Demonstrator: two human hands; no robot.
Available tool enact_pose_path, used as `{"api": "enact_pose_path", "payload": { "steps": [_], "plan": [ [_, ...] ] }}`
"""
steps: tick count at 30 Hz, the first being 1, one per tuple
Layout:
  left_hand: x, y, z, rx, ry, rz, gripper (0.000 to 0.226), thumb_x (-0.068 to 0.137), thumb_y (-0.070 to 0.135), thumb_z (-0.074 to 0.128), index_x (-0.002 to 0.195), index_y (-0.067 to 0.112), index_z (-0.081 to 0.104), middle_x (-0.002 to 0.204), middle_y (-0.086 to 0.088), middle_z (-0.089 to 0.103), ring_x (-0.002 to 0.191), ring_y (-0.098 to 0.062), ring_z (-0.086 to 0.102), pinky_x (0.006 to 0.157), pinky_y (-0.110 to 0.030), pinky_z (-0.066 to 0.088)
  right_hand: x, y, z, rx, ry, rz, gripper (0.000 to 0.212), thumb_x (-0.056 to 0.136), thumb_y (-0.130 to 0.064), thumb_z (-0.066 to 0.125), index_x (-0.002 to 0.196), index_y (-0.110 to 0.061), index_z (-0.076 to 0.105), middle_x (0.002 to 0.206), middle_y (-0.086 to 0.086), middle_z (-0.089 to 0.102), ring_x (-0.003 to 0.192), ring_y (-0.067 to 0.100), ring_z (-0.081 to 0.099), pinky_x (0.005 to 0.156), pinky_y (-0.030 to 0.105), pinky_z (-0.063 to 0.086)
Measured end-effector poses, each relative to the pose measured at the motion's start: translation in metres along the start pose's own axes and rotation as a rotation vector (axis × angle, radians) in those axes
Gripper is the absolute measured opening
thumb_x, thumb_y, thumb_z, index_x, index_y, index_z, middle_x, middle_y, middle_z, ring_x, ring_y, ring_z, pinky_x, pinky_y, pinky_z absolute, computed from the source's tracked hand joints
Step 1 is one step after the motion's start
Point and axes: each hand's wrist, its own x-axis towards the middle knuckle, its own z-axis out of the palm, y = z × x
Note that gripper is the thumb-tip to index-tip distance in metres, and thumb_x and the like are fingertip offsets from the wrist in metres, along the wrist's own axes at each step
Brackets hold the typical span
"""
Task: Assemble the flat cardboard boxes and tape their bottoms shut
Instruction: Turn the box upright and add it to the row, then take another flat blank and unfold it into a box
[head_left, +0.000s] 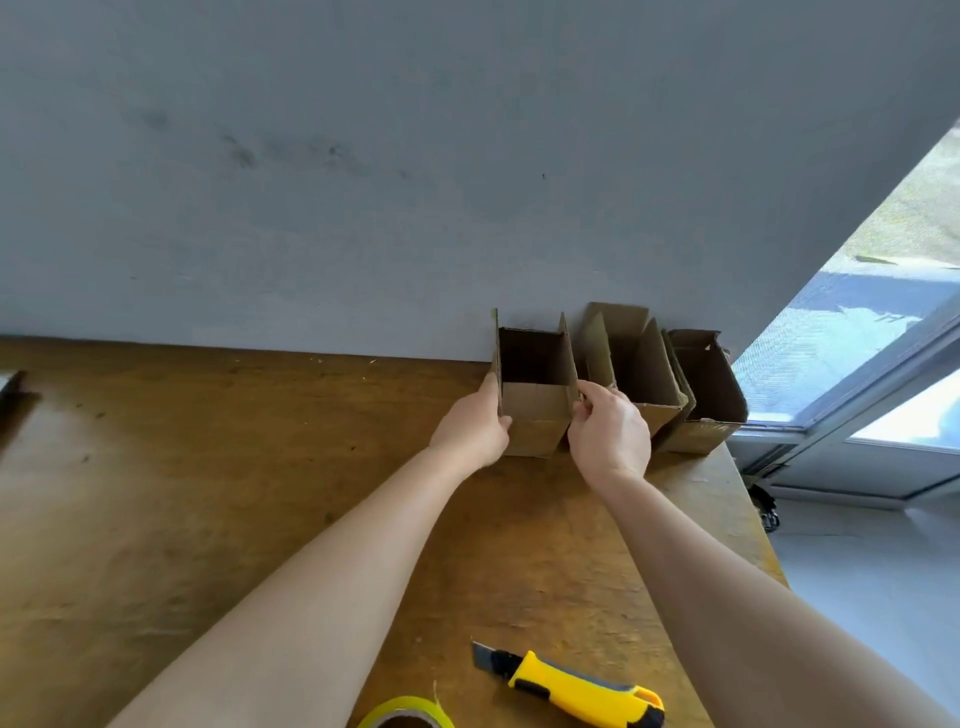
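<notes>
A small brown cardboard box (535, 410) stands upright and open-topped against the grey wall on the wooden table (208, 493). My left hand (475, 428) grips its left wall, thumb on the front. My right hand (610, 431) pinches the box's right flap. Two more assembled boxes stand to the right: a middle one (644, 374) and one at the table's corner (706, 389). A roll of yellow tape (408, 714) lies at the near edge, partly cut off by the frame.
A yellow and black utility knife (576, 688) with its blade out lies near the front of the table, right of the tape. The table's right edge drops off beside a window (857, 353). A dark object (10, 387) sits at the far left.
</notes>
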Motion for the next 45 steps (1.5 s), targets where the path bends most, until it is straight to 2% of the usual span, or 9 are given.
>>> {"api": "enact_pose_path", "payload": {
  "steps": [5,8,11,15,21,27,31,36,45],
  "plan": [
    [-0.028,-0.005,-0.013,0.165,0.019,-0.011,0.075,0.098,0.028,0.053,0.154,0.017,0.006,0.155,-0.009,0.032,0.134,-0.026,0.044,0.101,-0.033,0.044,-0.018,0.001,-0.011,-0.068,-0.073,-0.048,0.047,0.098,-0.022,0.055,0.143,-0.020,0.041,0.138,0.008,0.052,0.116,0.027,0.058,0.082,0.036,0.053],
    [-0.059,-0.013,-0.025,0.272,0.082,-0.012,0.070,0.097,0.031,0.054,0.153,0.017,0.015,0.157,-0.008,0.027,0.142,-0.027,0.032,0.108,-0.037,0.038,-0.037,-0.001,-0.021,-0.072,-0.078,-0.082,0.049,0.096,-0.026,0.059,0.142,-0.020,0.041,0.139,0.009,0.048,0.117,0.026,0.057,0.083,0.036,0.054],
    [-0.099,-0.026,-0.039,0.358,0.163,-0.022,0.062,0.097,0.032,0.053,0.150,0.016,0.026,0.154,-0.006,0.034,0.140,-0.025,0.034,0.107,-0.037,0.039,-0.061,-0.008,-0.031,-0.064,-0.113,-0.162,0.049,0.095,-0.028,0.060,0.141,-0.021,0.043,0.133,0.006,0.051,0.117,0.023,0.055,0.085,0.034,0.053],
    [-0.161,-0.049,-0.059,0.430,0.267,-0.077,0.053,0.097,0.033,0.053,0.145,0.017,0.039,0.151,-0.002,0.040,0.139,-0.022,0.037,0.107,-0.036,0.039,-0.096,-0.030,-0.039,-0.088,-0.189,-0.331,0.048,0.095,-0.029,0.058,0.141,-0.020,0.044,0.139,0.006,0.048,0.126,0.024,0.049,0.094,0.034,0.049],
    [-0.254,-0.086,-0.099,0.592,0.440,-0.207,0.048,0.096,0.033,0.054,0.140,0.017,0.044,0.145,-0.001,0.046,0.135,-0.019,0.040,0.106,-0.035,0.039,-0.158,-0.088,-0.044,-0.140,-0.279,-0.662,0.052,0.094,-0.033,0.058,0.142,-0.022,0.042,0.141,0.004,0.048,0.130,0.024,0.043,0.108,0.039,0.038],
    [-0.334,-0.144,-0.142,0.642,0.539,-0.396,0.029,0.091,0.024,0.052,0.119,0.019,0.052,0.129,0.003,0.052,0.125,-0.019,0.041,0.095,-0.032,0.039,-0.222,-0.155,-0.036,-0.190,-0.275,-0.958,0.053,0.094,-0.034,0.057,0.142,-0.021,0.041,0.142,0.002,0.046,0.132,0.024,0.041,0.109,0.038,0.032],
    [-0.381,-0.190,-0.168,0.683,0.581,-0.495,0.036,0.089,0.022,0.054,0.125,0.020,0.050,0.132,0.003,0.050,0.130,-0.019,0.039,0.097,-0.034,0.038,-0.268,-0.202,-0.021,-0.222,-0.272,-1.091,0.055,0.093,-0.035,0.057,0.143,-0.021,0.040,0.143,0.003,0.044,0.133,0.024,0.040,0.110,0.038,0.031],
    [-0.436,-0.251,-0.202,0.703,0.607,-0.522,0.038,0.092,0.025,0.053,0.129,0.020,0.050,0.135,0.000,0.051,0.129,-0.021,0.041,0.102,-0.036,0.038,-0.328,-0.261,0.008,-0.257,-0.271,-1.157,0.053,0.092,-0.036,0.058,0.140,-0.021,0.041,0.139,0.002,0.046,0.130,0.023,0.041,0.107,0.036,0.032],
    [-0.482,-0.348,-0.253,0.717,0.601,-0.550,0.037,0.091,0.018,0.052,0.128,0.019,0.050,0.135,-0.001,0.050,0.129,-0.021,0.040,0.098,-0.034,0.038,-0.399,-0.347,0.062,-0.321,-0.267,-1.191,0.050,0.089,-0.036,0.060,0.135,-0.022,0.046,0.133,0.002,0.050,0.124,0.023,0.045,0.101,0.035,0.036]
  ]
}}
